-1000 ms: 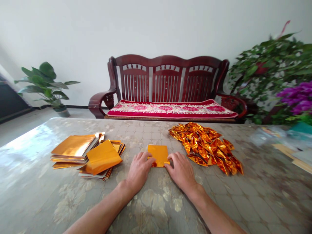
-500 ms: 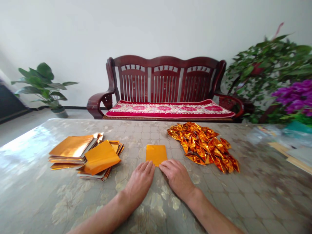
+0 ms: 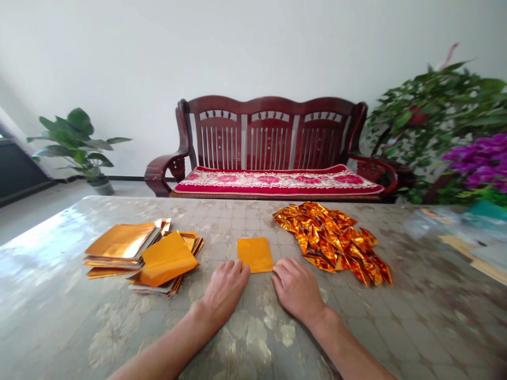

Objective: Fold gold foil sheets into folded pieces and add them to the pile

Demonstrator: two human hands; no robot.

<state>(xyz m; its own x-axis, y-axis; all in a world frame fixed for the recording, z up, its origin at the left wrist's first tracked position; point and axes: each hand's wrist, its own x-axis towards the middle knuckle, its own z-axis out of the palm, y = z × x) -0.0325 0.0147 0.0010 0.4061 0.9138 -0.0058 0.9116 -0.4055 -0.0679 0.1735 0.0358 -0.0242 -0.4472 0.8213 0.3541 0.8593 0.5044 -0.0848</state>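
A square sheet of gold foil paper (image 3: 255, 255) lies flat on the table in front of me, its near edge facing me. My left hand (image 3: 227, 284) is at its near left corner, fingers curled together and thumb against the paper. At the near right corner, my right hand (image 3: 296, 285) is also closed, its thumb and forefinger touching the edge; the undersides of both hands are hidden. To the left sit stacks of flat gold foil sheets (image 3: 168, 258). A pile of folded, shiny gold foil pieces (image 3: 327, 232) rests to the right.
The table (image 3: 222, 348) has a patterned, glossy cover. Clear plastic bags (image 3: 431, 219) and tan card pieces (image 3: 471, 253) lie at its right side. Behind it stands a dark red wooden bench (image 3: 269, 132), with a potted plant (image 3: 79, 142) to the left and leafy plants (image 3: 428, 116) right.
My hands have moved apart along the sheet's near edge, the right one outward to the corner. The view has shifted slightly; the stacks and pile look unchanged.
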